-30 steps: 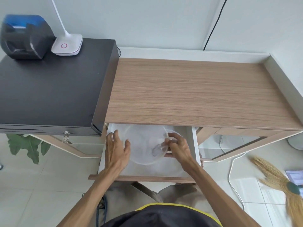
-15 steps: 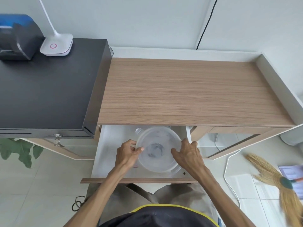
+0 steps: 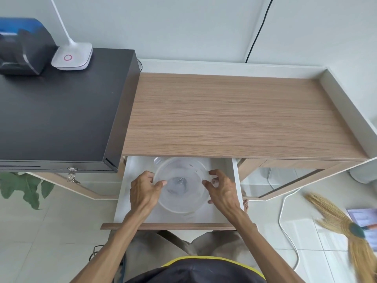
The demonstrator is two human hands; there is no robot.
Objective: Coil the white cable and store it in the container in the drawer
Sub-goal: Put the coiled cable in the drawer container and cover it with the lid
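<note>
1. While the drawer (image 3: 222, 216) stands pulled out beneath the wooden table (image 3: 234, 115), both hands reach into it and hold a round clear plastic container (image 3: 181, 186) between them.
2. On the container's left rim sits the left hand (image 3: 143, 193), its grip closed on the edge with the thumb over the top and the fingers around the outside.
3. Opposite that grip, the right hand (image 3: 223, 190) has its thumb tip against the right rim, while its fingers (image 3: 214, 173) are spread and curled at the rim's far side; whether they press on it I cannot tell.
4. Between the two grips, something pale and blurred lies at the container's bottom; whether it is the coiled white cable I cannot tell.
5. Under both grips the container rests on the drawer's white floor, toward the drawer's back.
6. Well to the left of the left grip, a black box (image 3: 57, 111) sits on the table, carrying a white lamp base (image 3: 71, 58) and a dark device (image 3: 22, 52).
7. Far right of the right grip, on the tiled floor, lie a straw broom (image 3: 346, 223) and a loose white cord (image 3: 285, 227).
</note>
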